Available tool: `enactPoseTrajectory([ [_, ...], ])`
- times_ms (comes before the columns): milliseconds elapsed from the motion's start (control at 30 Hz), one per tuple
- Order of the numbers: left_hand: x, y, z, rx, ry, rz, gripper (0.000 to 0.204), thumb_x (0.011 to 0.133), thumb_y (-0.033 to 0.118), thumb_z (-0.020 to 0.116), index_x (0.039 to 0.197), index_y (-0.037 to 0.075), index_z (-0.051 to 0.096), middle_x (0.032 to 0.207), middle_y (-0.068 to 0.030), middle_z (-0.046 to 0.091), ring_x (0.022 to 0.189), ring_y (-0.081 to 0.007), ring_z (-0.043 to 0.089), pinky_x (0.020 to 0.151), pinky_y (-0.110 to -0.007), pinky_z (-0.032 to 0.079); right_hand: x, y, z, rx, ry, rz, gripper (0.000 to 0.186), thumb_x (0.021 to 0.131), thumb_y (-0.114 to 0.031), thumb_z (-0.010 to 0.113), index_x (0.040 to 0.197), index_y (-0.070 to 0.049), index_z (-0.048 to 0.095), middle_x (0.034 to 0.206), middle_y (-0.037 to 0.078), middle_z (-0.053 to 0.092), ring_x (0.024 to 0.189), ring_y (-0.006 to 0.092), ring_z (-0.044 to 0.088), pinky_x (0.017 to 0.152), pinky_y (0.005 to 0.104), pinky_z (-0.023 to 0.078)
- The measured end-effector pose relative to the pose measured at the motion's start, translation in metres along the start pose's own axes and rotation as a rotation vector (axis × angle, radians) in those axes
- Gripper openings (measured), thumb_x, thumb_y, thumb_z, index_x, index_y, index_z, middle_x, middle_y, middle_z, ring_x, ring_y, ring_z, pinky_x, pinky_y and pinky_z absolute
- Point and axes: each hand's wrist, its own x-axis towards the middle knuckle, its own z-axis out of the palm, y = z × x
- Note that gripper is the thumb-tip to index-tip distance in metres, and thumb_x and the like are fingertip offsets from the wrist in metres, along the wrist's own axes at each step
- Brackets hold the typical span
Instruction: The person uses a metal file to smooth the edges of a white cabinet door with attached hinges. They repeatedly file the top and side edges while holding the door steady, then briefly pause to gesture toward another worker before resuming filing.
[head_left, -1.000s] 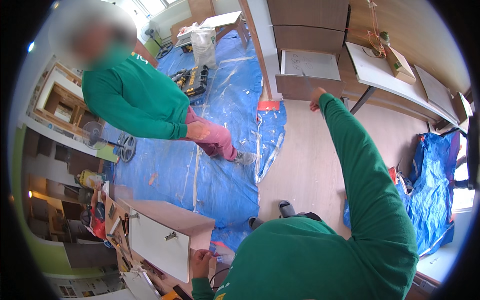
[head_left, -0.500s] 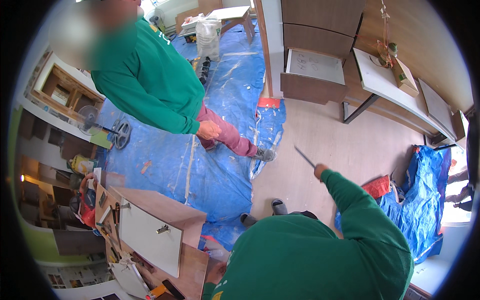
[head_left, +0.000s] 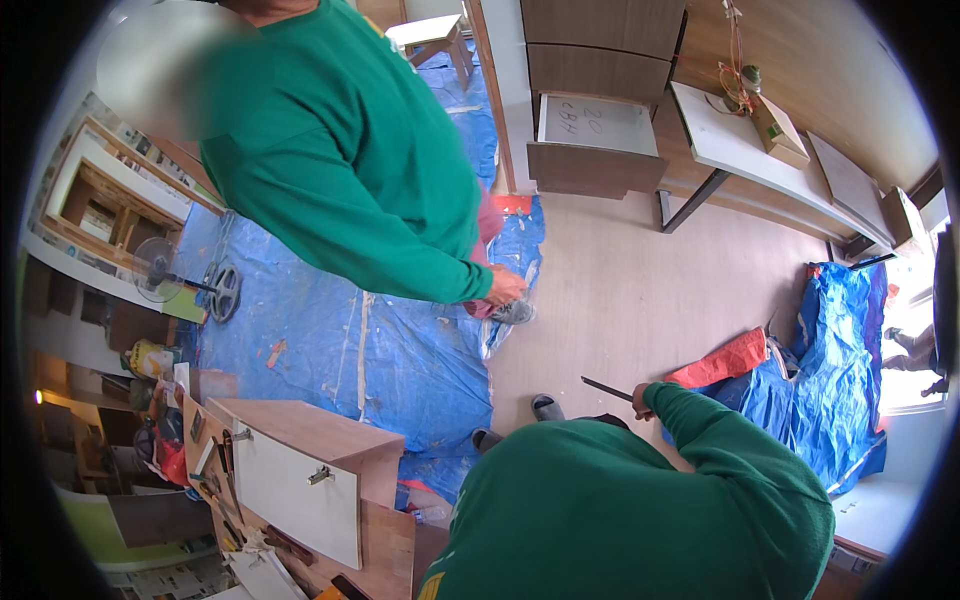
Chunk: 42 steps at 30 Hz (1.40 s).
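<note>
Here's the slim dark bar-like tool [head_left: 608,389], out in front of the wearer's body and seen against the pale floor [head_left: 600,260], its narrow tip angled leftward. And it's the right hand [head_left: 643,401] that has it, fingers wrapped round the near end, the elbow bent in its green sleeve [head_left: 745,440]. The left hand is out of sight, so no telling whether it's open or gripping anything.

Just past the right hand lies a red sheet [head_left: 720,362], running up to a crumpled blue tarp [head_left: 840,350]. Down by the wearer's body, a pair of dark sandals [head_left: 546,407] shows on the floor.

Across to the left, a co-worker in a green sweatshirt [head_left: 340,150] stands over blue floor sheeting [head_left: 290,310], one arm lowered. Below, the tabletop [head_left: 385,540] carries a white panel [head_left: 300,490] with two metal hinges [head_left: 320,475], hand tools scattered alongside.

Up top, an open drawer [head_left: 595,165] juts from a brown cabinet [head_left: 600,65], handwriting on its white inside. To its right, a long white desk [head_left: 725,125] bears a cardboard box [head_left: 780,133] and loose wires [head_left: 735,85]. Far left, a fan [head_left: 155,270] stands.
</note>
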Motion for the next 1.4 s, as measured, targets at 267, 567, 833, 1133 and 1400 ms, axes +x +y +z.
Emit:
enactPoseTrajectory([
  [267,-0.008,-0.007,-0.002,-0.037,-0.001,0.006,0.041,0.105,0.039,0.054,0.115,0.001,0.067,0.113,-0.0156,0.072,0.107,-0.0268,0.067,0.098,-0.040,0.050,-0.006,-0.029,-0.009,0.220,0.022,0.029,0.033,0.096,-0.011,0.050,0.076,-0.004,0.075,0.071,0.009,0.076,0.064,0.0159,0.074,0.063,0.0384,0.060],
  [567,-0.021,-0.029,-0.002,-0.064,0.009,-0.008,0.039,0.105,0.037,0.055,0.112,0.001,0.068,0.111,-0.0153,0.073,0.103,-0.0264,0.068,0.095,-0.039,0.050,0.029,-0.034,-0.018,0.134,0.020,-0.062,0.029,0.092,-0.012,0.051,0.077,-0.002,0.074,0.074,0.012,0.075,0.059,0.0211,0.068,0.050,0.0399,0.052],
  [833,-0.023,-0.048,0.002,-0.087,0.003,-0.025,0.037,0.104,0.035,0.056,0.110,0.001,0.068,0.109,-0.0150,0.073,0.100,-0.0260,0.069,0.092,-0.038,0.051,0.015,-0.032,-0.013,0.217,0.045,0.003,0.034,0.093,-0.010,0.045,0.077,-0.001,0.074,0.078,0.013,0.077,0.062,0.0216,0.070,0.057,0.0404,0.056],
  [1133,-0.016,-0.044,-0.001,-0.056,-0.026,-0.030,0.034,0.104,0.033,0.056,0.107,0.001,0.069,0.106,-0.0147,0.073,0.096,-0.0256,0.070,0.088,-0.037,0.052,0.022,-0.017,-0.012,0.342,0.123,0.063,0.024,0.090,-0.005,0.048,0.109,0.000,0.063,0.076,0.014,0.076,0.058,0.0232,0.070,0.049,0.0393,0.054],
  [1400,-0.012,-0.035,-0.008,-0.018,-0.048,-0.024,0.032,0.104,0.032,0.057,0.105,0.002,0.069,0.104,-0.0145,0.074,0.092,-0.0252,0.070,0.085,-0.036,0.053,0.003,-0.028,-0.023,0.456,0.226,0.022,0.028,0.091,-0.006,0.047,0.112,0.004,0.063,0.078,0.017,0.076,0.062,0.0242,0.072,0.052,0.0402,0.057],
])
